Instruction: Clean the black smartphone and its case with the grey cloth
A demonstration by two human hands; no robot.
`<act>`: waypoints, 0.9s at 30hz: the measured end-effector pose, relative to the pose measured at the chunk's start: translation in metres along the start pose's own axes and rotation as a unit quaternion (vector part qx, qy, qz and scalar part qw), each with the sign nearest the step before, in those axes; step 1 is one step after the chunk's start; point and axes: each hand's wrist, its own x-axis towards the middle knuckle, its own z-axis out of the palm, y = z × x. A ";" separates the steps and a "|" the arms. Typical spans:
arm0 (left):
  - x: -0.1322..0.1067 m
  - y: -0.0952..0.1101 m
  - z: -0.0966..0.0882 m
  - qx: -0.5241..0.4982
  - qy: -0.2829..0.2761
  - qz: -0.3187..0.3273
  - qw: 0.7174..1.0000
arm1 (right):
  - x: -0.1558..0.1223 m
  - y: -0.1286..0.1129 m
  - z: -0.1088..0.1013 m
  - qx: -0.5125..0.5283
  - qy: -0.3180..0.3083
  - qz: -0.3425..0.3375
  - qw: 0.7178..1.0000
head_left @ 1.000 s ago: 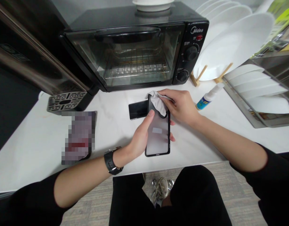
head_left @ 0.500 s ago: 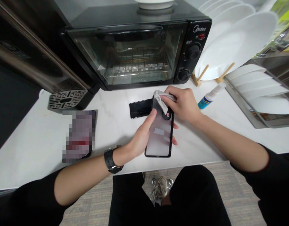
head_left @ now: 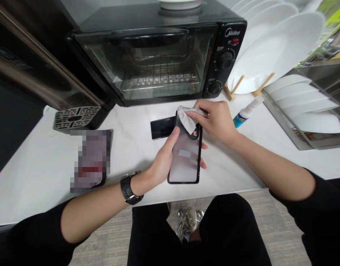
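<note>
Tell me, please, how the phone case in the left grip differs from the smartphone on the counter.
Pose: the phone case is held in the left grip, running up and down the view; the smartphone lies crosswise on the counter.
Look: the phone case is frosted and black-rimmed; the smartphone is glossy black.
Contact: a cloth touches the phone case, not the smartphone.
Both are slim and rectangular.

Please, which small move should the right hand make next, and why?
Probably draw the cloth nearer along the phone case: the right hand pinches it at the far end, the left hand holds the case, and the near part is uncovered.
</note>
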 end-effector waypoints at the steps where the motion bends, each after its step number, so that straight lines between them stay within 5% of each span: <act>1: 0.000 -0.001 0.000 -0.002 -0.006 0.001 1.000 | 0.001 0.001 -0.001 -0.024 0.008 0.014 1.000; 4: -0.001 -0.002 0.000 -0.005 -0.004 -0.001 1.000 | 0.002 0.000 -0.002 -0.048 -0.008 0.014 0.999; 10: -0.002 0.005 0.004 -0.010 0.025 -0.002 1.000 | 0.000 -0.006 0.002 0.071 -0.084 -0.065 0.992; 18: 0.001 -0.003 -0.002 -0.009 -0.039 -0.005 0.999 | 0.002 0.001 -0.002 -0.012 -0.028 -0.012 0.999; 27: 0.002 0.003 -0.001 0.011 -0.017 -0.022 1.000 | -0.001 -0.003 0.004 0.096 -0.065 -0.112 0.987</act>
